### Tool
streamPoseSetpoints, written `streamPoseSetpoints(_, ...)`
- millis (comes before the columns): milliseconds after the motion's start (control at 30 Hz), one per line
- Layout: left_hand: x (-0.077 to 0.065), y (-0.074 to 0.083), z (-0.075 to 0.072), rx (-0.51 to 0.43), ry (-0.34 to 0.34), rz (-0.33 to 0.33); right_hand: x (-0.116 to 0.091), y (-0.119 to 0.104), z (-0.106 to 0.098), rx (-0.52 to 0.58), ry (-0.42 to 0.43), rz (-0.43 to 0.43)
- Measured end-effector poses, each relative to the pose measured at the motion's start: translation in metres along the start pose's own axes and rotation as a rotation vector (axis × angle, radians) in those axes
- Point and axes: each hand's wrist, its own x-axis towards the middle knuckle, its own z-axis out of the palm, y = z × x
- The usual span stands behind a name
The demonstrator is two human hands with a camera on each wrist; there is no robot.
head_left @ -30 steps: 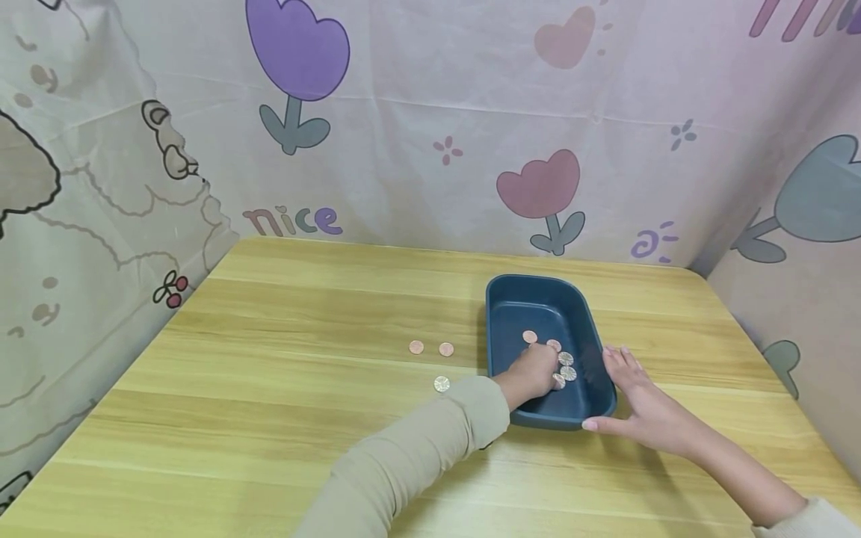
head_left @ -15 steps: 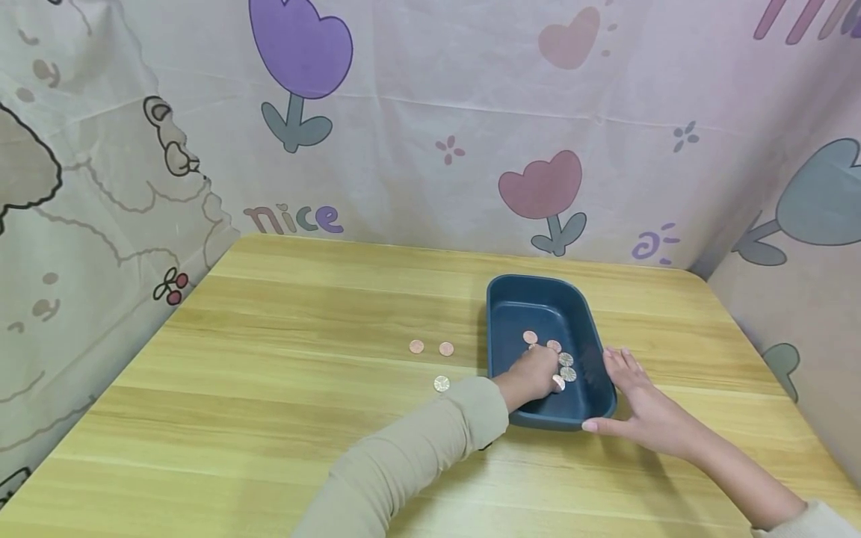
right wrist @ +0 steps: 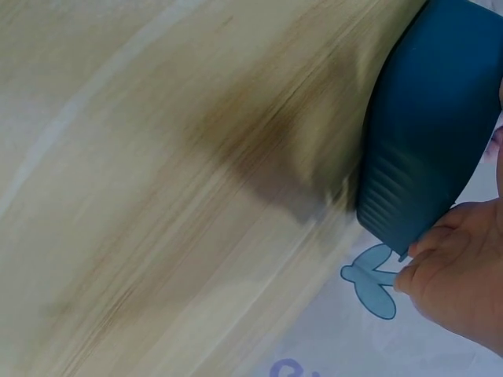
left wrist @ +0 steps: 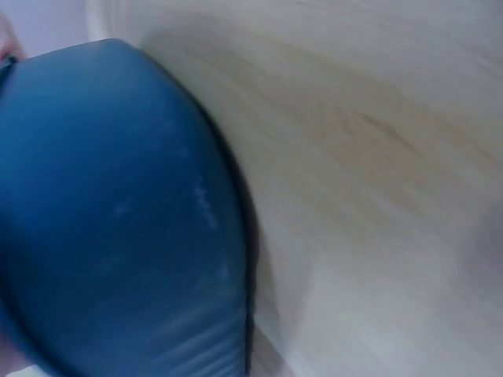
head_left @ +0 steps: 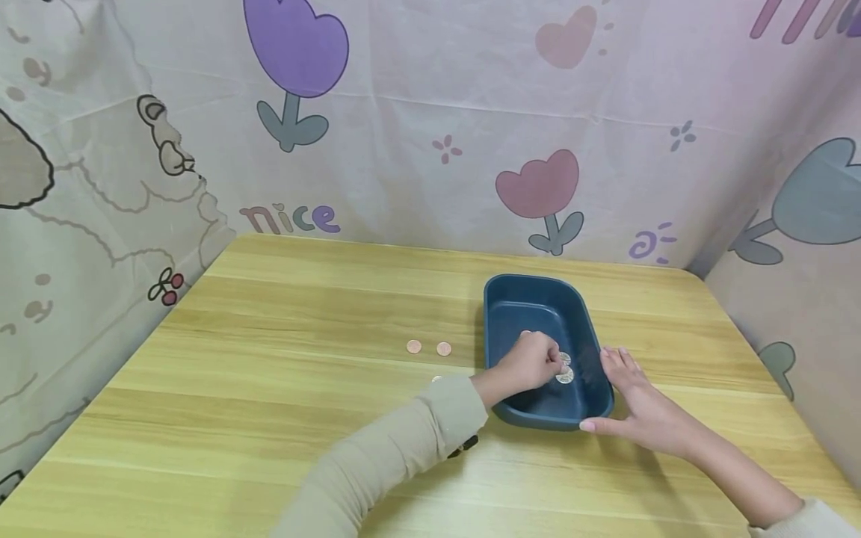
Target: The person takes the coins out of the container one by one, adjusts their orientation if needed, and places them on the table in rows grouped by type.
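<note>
A dark blue rectangular tray [head_left: 498, 299] stands on the wooden table, holding several small coins. Over its inside, my left hand [head_left: 528, 364] is bent with thumb and forefinger together, pinching what looks like a coin, mostly hidden by the fingers. Just beside the fingertips, a silvery coin [head_left: 564, 376] lies on the tray floor, and a copper coin shows partly behind the knuckles. My right hand [head_left: 642, 407] rests against the tray's right side, fingers extended along the wall and thumb at the near corner. In the right wrist view its fingers touch the tray's edge.
Left of the tray lie two copper coins [head_left: 413, 347] on the table [head_left: 269, 403]. A silvery coin [head_left: 437, 379] is mostly hidden behind the left sleeve [head_left: 383, 441]. A printed cloth [head_left: 403, 149] hangs around the back and sides of the table.
My left hand has risen slightly from the tray floor and drawn back a little to the left. A coin near its fingertips no longer lies where it was. My right hand stays put.
</note>
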Motion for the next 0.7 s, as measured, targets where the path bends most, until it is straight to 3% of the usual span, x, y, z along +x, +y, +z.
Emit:
streamPoseSetpoints(200,-0.013,-0.003,-0.018,-0.181,0.082,-0.065,0.001,-0.003,-0.001,-0.035,0.000,-0.005)
streamPoseSetpoints(367,-0.024,-0.009,-0.034,-0.277,0.164,-0.047,0.002,-0.004,-0.003,-0.055,-0.003,-0.001)
streamPoseSetpoints(533,-0.035,-0.017,-0.046,-0.379,0.188,-0.072,0.003,-0.005,-0.004,-0.092,-0.005,-0.003)
streamPoseSetpoints(700,-0.046,-0.031,-0.054,-0.409,0.203,-0.099,0.004,-0.006,-0.006,-0.113,-0.010,-0.006)
